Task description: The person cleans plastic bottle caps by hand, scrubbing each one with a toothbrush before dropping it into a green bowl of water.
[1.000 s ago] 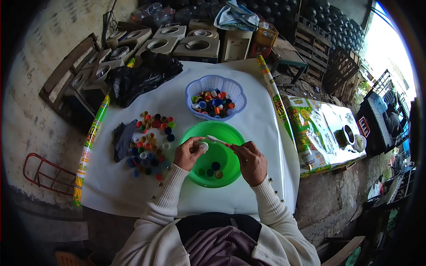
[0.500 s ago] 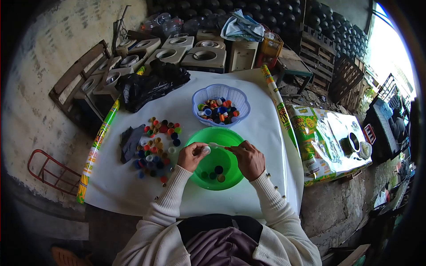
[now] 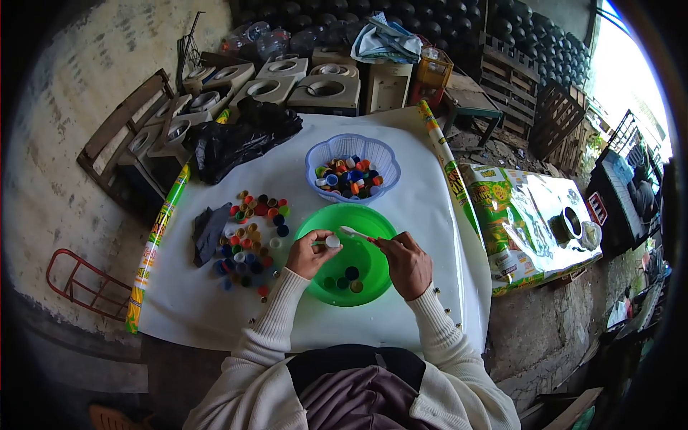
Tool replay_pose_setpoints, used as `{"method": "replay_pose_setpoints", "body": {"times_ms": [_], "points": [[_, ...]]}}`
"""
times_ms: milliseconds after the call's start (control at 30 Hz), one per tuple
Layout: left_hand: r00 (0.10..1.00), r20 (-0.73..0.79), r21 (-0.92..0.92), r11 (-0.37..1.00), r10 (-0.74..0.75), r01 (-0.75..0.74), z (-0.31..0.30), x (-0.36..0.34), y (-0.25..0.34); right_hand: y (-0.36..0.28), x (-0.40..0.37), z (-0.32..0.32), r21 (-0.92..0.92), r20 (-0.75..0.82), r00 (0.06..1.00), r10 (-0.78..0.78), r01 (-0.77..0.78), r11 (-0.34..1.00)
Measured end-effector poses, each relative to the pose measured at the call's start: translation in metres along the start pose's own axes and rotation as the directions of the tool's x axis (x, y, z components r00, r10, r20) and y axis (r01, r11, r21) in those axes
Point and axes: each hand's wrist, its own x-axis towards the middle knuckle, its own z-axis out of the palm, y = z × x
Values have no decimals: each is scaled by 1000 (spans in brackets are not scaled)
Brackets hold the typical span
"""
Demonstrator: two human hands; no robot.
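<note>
My left hand (image 3: 308, 256) pinches a white bottle cap (image 3: 332, 241) over the left side of a green basin (image 3: 383, 222). In my right hand (image 3: 407, 265) is a toothbrush (image 3: 362, 235) with a white head and a reddish handle, its head just right of the cap and apart from it. A few caps (image 3: 352, 273) lie at the bottom of the basin. Behind it stands a blue plastic basket (image 3: 315, 161) full of mixed bottle caps (image 3: 351, 174). Left of the basin, many loose caps (image 3: 251, 233) are spread over the white table cover (image 3: 215, 308).
A dark cloth (image 3: 208, 234) lies left of the loose caps, and a black plastic bag (image 3: 236, 143) at the table's back left. Rolled printed edges (image 3: 161, 244) border the cover. To the right, another covered table (image 3: 530, 215) bears a metal pot (image 3: 570, 223).
The toothbrush head has come away from the cap, and my right hand has shifted slightly right and down. The cap now faces up more in my left fingers.
</note>
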Motion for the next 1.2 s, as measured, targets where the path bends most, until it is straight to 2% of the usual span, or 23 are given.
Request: {"method": "replay_pose_setpoints", "body": {"times_ms": [67,167,267,300,400,533,667,767,867,933,1033,1067,1133,1200], "points": [[1000,-4,88,996,-16,16,2,-5,6,-7,-3,-6,98,42,999,-30,25,995],[1000,20,37,999,-19,18,-7,-2,-14,-7,-1,-1,-67,79,997,20,-14,998],[998,-47,-50,998,-51,49,-2,-3,3,9,4,13,-155,64,996,-61,71,985],[996,-45,-63,995,-83,80,-2,-2,5,14,5,22,-238,56,991,-124,133,962],[987,-71,-90,987,-143,136,-5,-1,9,21,4,29,-108,253,937,-243,277,955],[978,-143,-109,984,-155,140,-10,-1,6,-6,2,-3,-60,45,991,-128,130,990],[965,-97,-154,962,-243,227,-3,-3,17,-10,-3,-9,-73,-78,974,-214,208,975],[973,-70,-136,969,-218,207,4,-1,14,-11,-8,-10,-39,-42,982,-186,185,982],[971,-33,-287,933,-239,220,8,-5,25,-11,-9,-9,-30,-19,990,-141,140,990],[972,-56,-242,948,-228,208,5,-4,15,-8,-12,-3,-17,20,994,-106,106,994],[973,-38,-259,943,-226,209,5,-4,22,-10,-14,-3,-24,-59,990,-129,128,992],[972,-22,-277,936,-234,218,5,-6,25,-10,-15,-1,-15,-27,993,-114,114,993],[979,-58,-162,969,-196,184,4,-5,16,-8,-18,2,-3,43,996,-83,83,997],[983,-94,-88,985,-155,147,3,-2,9,-10,-17,-5,-5,37,997,-70,70,998]]}}
